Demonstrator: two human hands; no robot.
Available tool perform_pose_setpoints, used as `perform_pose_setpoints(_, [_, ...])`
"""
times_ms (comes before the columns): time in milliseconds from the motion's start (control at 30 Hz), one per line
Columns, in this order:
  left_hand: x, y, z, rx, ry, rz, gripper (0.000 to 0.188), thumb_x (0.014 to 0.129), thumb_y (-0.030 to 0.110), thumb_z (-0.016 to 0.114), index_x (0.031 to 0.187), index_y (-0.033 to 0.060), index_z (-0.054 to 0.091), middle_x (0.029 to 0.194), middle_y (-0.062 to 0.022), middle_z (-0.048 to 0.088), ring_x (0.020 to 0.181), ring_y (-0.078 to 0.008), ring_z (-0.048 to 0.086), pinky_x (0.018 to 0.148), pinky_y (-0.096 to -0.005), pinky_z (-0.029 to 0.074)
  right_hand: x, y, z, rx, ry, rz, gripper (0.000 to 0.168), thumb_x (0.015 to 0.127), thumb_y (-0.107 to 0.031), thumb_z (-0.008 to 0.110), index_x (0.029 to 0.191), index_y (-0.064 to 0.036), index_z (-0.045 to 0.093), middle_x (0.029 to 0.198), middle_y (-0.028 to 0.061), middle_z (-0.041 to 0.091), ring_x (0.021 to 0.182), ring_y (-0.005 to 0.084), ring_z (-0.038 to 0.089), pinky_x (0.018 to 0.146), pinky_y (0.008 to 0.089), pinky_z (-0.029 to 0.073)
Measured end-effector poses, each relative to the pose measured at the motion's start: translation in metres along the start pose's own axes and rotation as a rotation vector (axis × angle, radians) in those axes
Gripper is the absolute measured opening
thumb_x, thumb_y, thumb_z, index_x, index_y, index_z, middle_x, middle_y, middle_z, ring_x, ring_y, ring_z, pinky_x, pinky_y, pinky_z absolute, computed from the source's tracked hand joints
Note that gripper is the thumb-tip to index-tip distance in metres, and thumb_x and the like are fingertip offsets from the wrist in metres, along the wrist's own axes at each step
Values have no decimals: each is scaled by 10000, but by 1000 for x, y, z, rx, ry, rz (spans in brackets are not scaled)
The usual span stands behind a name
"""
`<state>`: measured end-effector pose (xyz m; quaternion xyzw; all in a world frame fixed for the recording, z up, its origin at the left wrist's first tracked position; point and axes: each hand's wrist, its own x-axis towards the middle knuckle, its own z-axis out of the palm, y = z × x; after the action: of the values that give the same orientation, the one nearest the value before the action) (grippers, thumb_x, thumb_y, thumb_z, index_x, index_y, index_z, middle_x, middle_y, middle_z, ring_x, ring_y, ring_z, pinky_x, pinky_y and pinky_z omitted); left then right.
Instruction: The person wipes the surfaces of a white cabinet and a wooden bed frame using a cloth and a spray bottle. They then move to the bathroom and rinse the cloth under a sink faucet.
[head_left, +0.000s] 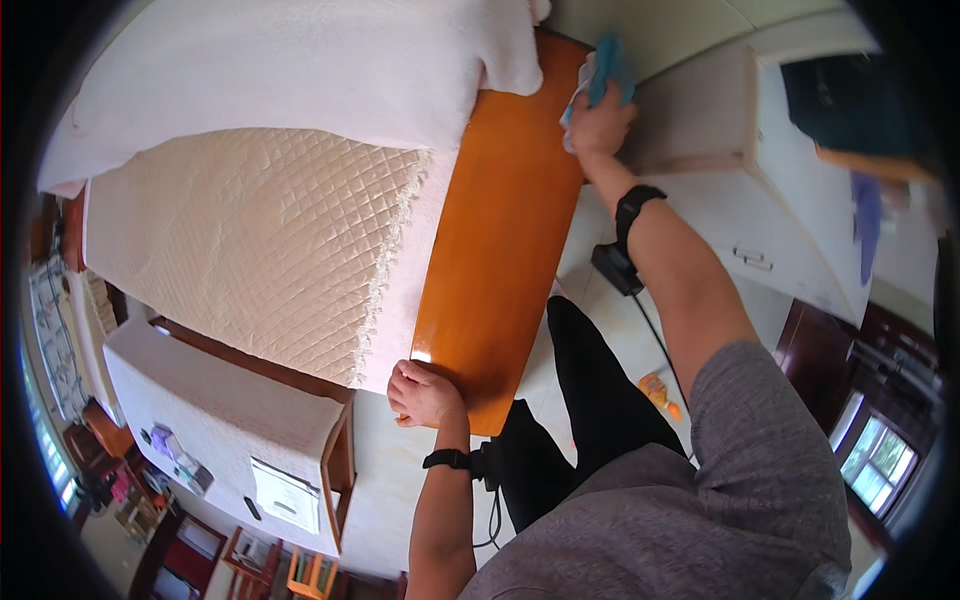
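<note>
An orange-brown varnished wooden board (502, 225) runs along the end of a bed, beside a quilted beige mattress cover (262, 247) with a lace edge. At the board's far end, near the wall, my right hand (602, 124) holds a blue and white cloth (609, 67); hand and cloth are slightly blurred. My left hand (426, 394) rests at the near left corner of the board, its fingers curled over the edge; nothing is seen held in it. A white blanket (315, 67) lies over the upper part of the bed and laps onto the board.
A white cabinet (750, 217) stands right of the board, dark cloth on top. An orange bottle (654, 391) lies on the tiled floor by my legs. Left of me a cloth-covered table (225, 390) bears papers and small items. Cables hang from straps on both wrists.
</note>
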<state>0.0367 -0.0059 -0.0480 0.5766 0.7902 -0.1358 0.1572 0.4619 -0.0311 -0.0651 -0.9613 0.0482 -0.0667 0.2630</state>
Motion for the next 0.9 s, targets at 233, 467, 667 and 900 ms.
perform_pose_setpoints(233, [-11,-12,-4,-73,167,230,475,994,534,321,1187,201,600,1244,-5,562,1223,-260,467,1032,-644,232,-233,99,-58,442,-295,179,671,900,-447,571,1350,23,406,1180,293,512,1108,446,491,951,473,407])
perform_pose_setpoints(467, [9,-20,5,-25,50,178,627,972,616,228,1338,192,510,1360,-64,519,1273,-330,452,1019,-659,261,-434,153,-134,515,-550,219,514,907,-321,635,1262,4,452,1011,221,510,919,374,502,838,427,417])
perform_pose_setpoints(667, [51,-5,-38,-601,-725,359,492,1002,369,397,1278,-24,506,1210,-143,590,1062,-259,604,917,-386,496,-453,188,-160,687,-986,299,642,863,-450,660,1285,-11,457,1009,261,549,909,429,563,798,440,469])
perform_pose_setpoints(900, [8,205,-21,-60,14,1679,519,967,337,546,1381,42,436,1433,-236,369,1308,-408,370,1071,-471,311,-347,246,-91,1212,-1222,1180,276,971,-245,507,1126,-43,615,825,83,665,631,138,615,513,278,477])
